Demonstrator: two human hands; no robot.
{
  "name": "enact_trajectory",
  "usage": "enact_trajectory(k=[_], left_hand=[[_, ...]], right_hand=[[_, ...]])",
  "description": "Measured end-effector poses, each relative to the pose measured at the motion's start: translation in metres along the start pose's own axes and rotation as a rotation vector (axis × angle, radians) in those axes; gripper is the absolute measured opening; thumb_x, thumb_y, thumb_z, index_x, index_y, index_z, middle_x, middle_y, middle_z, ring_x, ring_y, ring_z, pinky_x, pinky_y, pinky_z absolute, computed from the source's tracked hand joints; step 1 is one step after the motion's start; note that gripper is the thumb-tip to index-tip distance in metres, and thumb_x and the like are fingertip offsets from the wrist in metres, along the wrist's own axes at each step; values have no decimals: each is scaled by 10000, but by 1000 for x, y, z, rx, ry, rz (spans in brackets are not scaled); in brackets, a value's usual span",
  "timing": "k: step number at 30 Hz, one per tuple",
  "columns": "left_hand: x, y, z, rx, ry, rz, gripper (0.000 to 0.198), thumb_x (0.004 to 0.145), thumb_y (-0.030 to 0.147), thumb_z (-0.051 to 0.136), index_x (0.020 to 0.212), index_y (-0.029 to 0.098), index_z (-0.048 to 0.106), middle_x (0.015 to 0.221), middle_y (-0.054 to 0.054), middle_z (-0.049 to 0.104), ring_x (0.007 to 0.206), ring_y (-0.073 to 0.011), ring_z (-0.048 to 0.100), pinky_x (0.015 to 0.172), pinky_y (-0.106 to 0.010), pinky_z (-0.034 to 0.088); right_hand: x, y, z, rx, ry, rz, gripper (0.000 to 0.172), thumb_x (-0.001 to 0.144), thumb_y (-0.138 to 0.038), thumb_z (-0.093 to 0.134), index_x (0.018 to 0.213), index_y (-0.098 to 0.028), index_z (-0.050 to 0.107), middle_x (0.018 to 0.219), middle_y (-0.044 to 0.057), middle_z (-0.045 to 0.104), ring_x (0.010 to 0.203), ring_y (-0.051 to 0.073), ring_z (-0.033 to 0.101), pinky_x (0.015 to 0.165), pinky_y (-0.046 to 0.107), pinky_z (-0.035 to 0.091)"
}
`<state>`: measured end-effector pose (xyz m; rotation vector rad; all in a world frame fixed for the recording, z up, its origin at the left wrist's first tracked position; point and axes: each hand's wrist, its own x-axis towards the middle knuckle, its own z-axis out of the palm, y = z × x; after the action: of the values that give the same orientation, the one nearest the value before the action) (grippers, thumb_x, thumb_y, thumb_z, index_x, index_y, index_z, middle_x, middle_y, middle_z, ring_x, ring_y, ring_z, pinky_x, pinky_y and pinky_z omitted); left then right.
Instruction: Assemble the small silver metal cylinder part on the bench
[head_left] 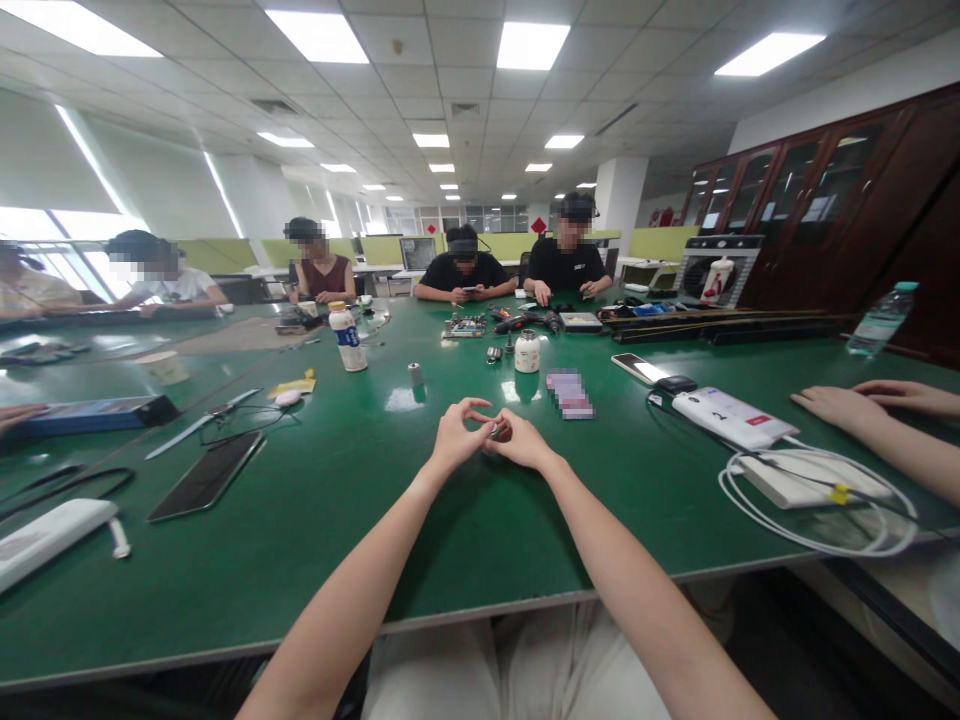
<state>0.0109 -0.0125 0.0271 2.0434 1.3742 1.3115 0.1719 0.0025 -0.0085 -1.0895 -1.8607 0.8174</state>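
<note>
My left hand point(459, 436) and my right hand point(523, 440) meet just above the green table point(480, 540), fingers curled towards each other. Between their fingertips is a small, silvery piece point(494, 431), mostly covered by the fingers; its kind is too small to make out. Both hands are closed on it. Beyond them stand a small grey metal cylinder point(415, 375) to the left and a round white jar point(527, 353) straight ahead. A phone with a blurred screen point(570, 394) lies to the right of my hands.
On the left lie a dark phone point(206, 477) and a white power strip point(56, 540). A white-and-blue bottle point(347, 338) stands farther back. To the right are a white power bank point(735, 417), coiled white cable point(892, 545) and another person's hands point(847, 408). Several people sit around the table.
</note>
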Motion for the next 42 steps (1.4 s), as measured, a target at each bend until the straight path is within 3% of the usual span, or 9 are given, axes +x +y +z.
enact_trajectory(k=[10,16,18,22,25,31,37,42], left_hand=[[-2,-4,7,-41,78,59,372,754,336,754,1100,238,659,833,-28,782,954,-256,725,944,-422,508],[4,-11,1,-68,293,6,337,745,365,766,1043,237,675,800,-19,783,924,-226,736,954,-380,511],[5,-20,-3,-18,236,-44,342,736,348,775,1046,240,679,812,-24,789,966,-237,731,980,-398,496],[2,-40,-8,139,-12,-144,331,685,284,808,999,257,709,790,-27,790,1020,-292,720,966,-452,496],[1,-49,-9,153,-70,-153,354,685,280,803,1025,269,707,834,-29,795,1035,-298,718,973,-470,489],[2,-50,-9,109,-37,-132,286,686,287,798,958,265,714,787,-27,790,950,-289,742,938,-459,507],[4,-25,0,-90,197,-26,292,758,357,739,1011,229,670,828,-28,787,906,-225,737,956,-395,506],[0,-10,8,-95,105,41,258,738,312,756,966,224,673,804,-31,774,889,-234,733,940,-407,507]], right_hand=[[1,1,1,-37,9,-1,345,716,-392,781,839,-236,499,809,-19,688,747,176,666,681,297,506],[1,1,1,-8,5,3,382,690,-421,811,887,-235,541,866,-5,708,768,173,673,726,309,528],[0,1,0,-5,1,0,377,693,-420,810,889,-233,549,877,0,711,773,172,673,738,312,530],[0,0,0,-7,-8,12,361,706,-408,803,896,-230,554,885,4,712,779,172,675,750,317,535],[0,-2,-1,-8,-10,16,363,708,-415,802,894,-230,552,890,6,712,786,174,676,757,323,540],[0,-2,-1,-11,-12,22,365,702,-408,810,885,-232,550,888,5,713,784,174,673,761,328,543],[0,-1,0,-11,-2,10,380,690,-419,809,893,-231,549,865,-2,708,760,171,666,731,315,531],[-1,-4,-1,-13,5,7,369,685,-386,803,842,-233,506,800,-17,687,741,175,662,679,293,511]])
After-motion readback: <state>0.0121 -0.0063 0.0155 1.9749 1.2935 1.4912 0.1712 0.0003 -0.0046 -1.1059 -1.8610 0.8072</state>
